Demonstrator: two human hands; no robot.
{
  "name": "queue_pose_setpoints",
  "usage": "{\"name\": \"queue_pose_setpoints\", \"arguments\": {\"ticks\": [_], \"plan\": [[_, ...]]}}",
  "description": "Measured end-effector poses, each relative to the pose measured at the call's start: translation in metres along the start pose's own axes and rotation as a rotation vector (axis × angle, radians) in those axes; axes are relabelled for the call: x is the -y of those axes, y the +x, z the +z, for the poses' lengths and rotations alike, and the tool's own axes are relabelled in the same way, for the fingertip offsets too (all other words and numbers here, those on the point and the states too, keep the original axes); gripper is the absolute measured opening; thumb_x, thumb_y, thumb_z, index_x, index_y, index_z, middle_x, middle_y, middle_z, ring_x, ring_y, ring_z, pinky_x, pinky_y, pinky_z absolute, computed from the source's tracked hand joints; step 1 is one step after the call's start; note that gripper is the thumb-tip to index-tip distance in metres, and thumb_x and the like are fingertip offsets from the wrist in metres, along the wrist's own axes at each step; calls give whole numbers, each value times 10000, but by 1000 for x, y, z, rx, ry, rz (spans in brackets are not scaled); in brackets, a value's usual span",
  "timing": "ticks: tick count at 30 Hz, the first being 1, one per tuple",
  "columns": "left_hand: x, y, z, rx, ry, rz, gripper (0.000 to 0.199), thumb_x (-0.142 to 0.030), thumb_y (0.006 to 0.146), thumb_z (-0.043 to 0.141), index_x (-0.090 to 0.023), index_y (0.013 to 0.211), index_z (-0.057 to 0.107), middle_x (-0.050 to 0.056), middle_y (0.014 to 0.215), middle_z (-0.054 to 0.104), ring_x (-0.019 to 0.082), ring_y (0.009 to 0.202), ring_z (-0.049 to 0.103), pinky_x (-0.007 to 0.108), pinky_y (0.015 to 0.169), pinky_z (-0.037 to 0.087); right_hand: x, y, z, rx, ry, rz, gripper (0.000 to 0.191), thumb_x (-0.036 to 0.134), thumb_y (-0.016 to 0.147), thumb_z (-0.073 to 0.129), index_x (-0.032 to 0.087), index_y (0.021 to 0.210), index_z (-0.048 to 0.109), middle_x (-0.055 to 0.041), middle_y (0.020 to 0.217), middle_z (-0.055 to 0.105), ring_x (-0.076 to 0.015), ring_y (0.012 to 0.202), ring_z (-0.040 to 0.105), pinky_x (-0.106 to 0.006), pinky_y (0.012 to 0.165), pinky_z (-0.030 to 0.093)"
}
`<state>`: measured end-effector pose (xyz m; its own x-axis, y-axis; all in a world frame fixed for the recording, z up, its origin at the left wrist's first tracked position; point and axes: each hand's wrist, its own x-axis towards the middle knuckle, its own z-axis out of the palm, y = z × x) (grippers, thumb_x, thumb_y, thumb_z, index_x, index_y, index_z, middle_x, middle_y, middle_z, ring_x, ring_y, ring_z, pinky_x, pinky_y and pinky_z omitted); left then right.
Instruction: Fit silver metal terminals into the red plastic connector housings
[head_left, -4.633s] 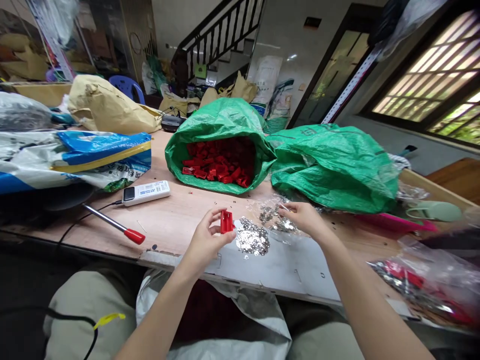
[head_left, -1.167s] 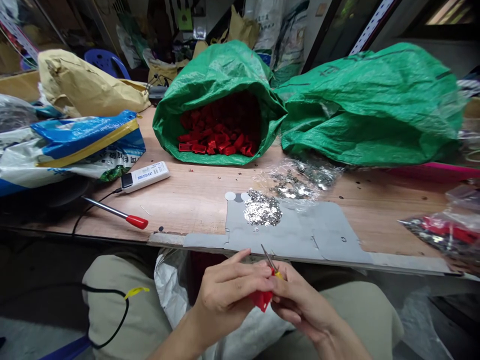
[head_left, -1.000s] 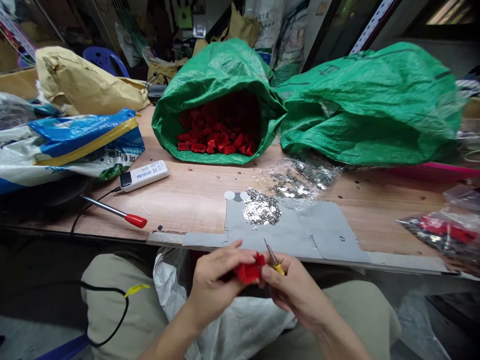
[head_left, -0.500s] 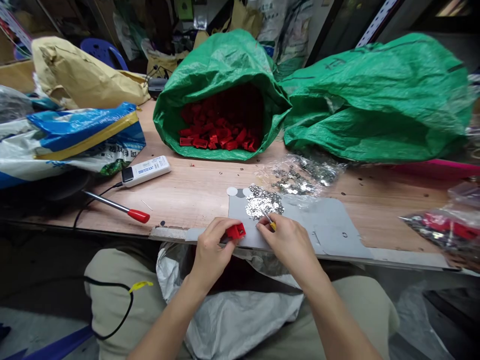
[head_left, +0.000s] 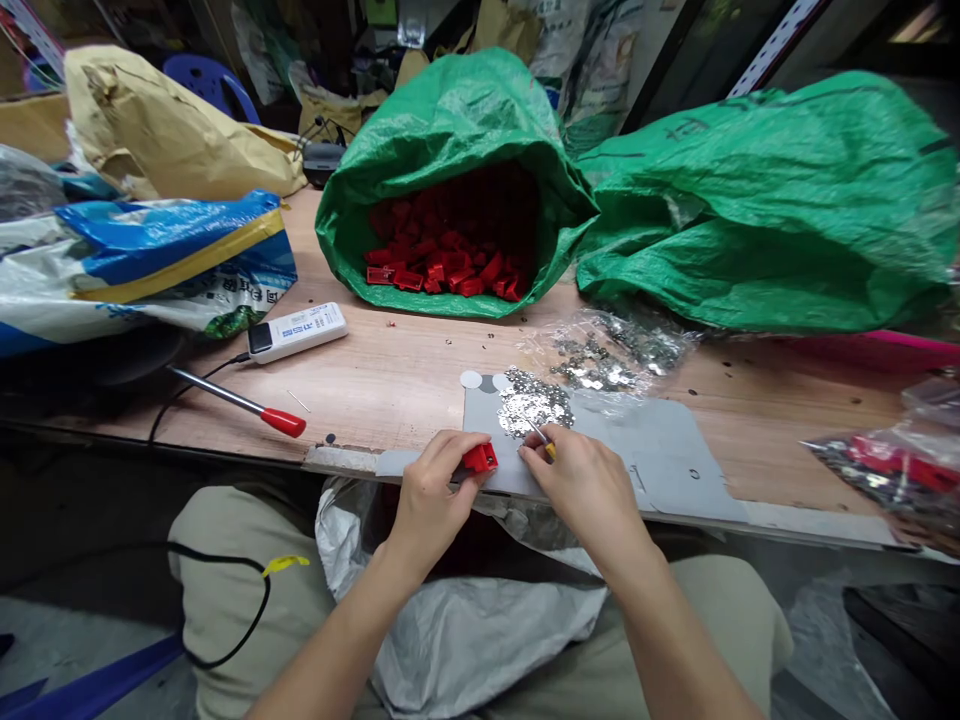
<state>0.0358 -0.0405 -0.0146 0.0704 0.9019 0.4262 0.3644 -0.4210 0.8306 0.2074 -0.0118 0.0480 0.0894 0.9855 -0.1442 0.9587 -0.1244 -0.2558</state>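
In the head view, a small red plastic part [head_left: 480, 458] is pinched in the left hand [head_left: 431, 497] at the table edge. A thin yellow-handled tool [head_left: 541, 440] is gripped by the right hand [head_left: 581, 487], its tip at a pile of shiny metal pieces [head_left: 534, 403] on a grey card [head_left: 652, 455]. Behind, an open green sack [head_left: 450, 120] of red parts is seen, with a red-handled screwdriver [head_left: 240, 402] lying well apart to the left.

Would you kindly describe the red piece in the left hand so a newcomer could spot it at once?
Start at the open green sack of red parts on the wooden table, then drop to the table's near edge. There the left hand pinches one small red plastic piece beside the shiny metal heap; it is the only red part outside the bags.
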Motion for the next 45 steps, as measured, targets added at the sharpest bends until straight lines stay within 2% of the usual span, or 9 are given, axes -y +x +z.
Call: {"name": "queue_pose_setpoints", "arguments": {"ticks": [5,8,10,13,18,30,35,41,45], "plan": [[0,0,0,0,6,10,346,-72,893,646,-239,1196,644,48,1082,687,169,1010,678,276,868,549,-1,3,-1,-9,41,-51,110,172,864,621,224,775,662,-29,760,701,-225,718,610,-291,598,308],[1,0,0,7,13,14,358,-66,890,648,-240,1202,638,45,1083,685,167,1014,675,274,877,545,-4,6,-2,52,267,-104,88,237,832,627,222,746,643,-7,741,681,-209,718,601,-278,626,361],[1,0,0,6,17,11,368,-62,884,655,-240,1206,638,40,1078,681,161,1006,674,266,873,542,-5,8,1,123,439,-161,150,323,835,611,212,738,639,-6,741,667,-204,725,598,-272,643,387],[1,0,-1,7,12,12,367,-62,882,659,-239,1204,642,37,1069,678,157,997,674,257,863,543,-2,12,5,181,543,-178,220,381,820,583,194,720,644,-1,675,623,-188,660,559,-265,599,374],[0,1,-2,11,8,41,349,-69,892,641,-238,1198,657,41,1064,688,161,991,684,259,861,559,6,18,5,203,496,-92,195,348,778,593,188,672,622,21,565,555,-151,531,476,-247,504,303],[3,-1,2,10,31,70,440,-34,892,591,-280,1250,667,41,1055,682,155,961,697,239,803,582,7,13,9,186,488,-80,172,316,786,583,205,676,656,8,605,620,-179,606,552,-246,537,353],[5,-2,2,15,34,92,465,-22,884,586,-284,1261,666,43,1062,679,155,968,697,232,801,585,2,15,11,175,508,-96,177,349,800,594,202,770,688,-14,689,670,-201,663,595,-253,565,383],[3,-2,2,4,60,80,423,-48,897,582,-270,1247,668,52,1054,681,163,962,704,238,793,594,5,10,12,133,419,-147,208,328,834,570,201,680,632,-18,642,640,-197,632,567,-264,566,354],[1,-2,3,-10,81,65,388,-77,911,592,-265,1242,665,54,1048,683,165,961,705,241,799,592,6,2,12,47,409,-197,243,325,865,554,201,663,606,-17,614,610,-182,587,520,-271,552,325]]}}
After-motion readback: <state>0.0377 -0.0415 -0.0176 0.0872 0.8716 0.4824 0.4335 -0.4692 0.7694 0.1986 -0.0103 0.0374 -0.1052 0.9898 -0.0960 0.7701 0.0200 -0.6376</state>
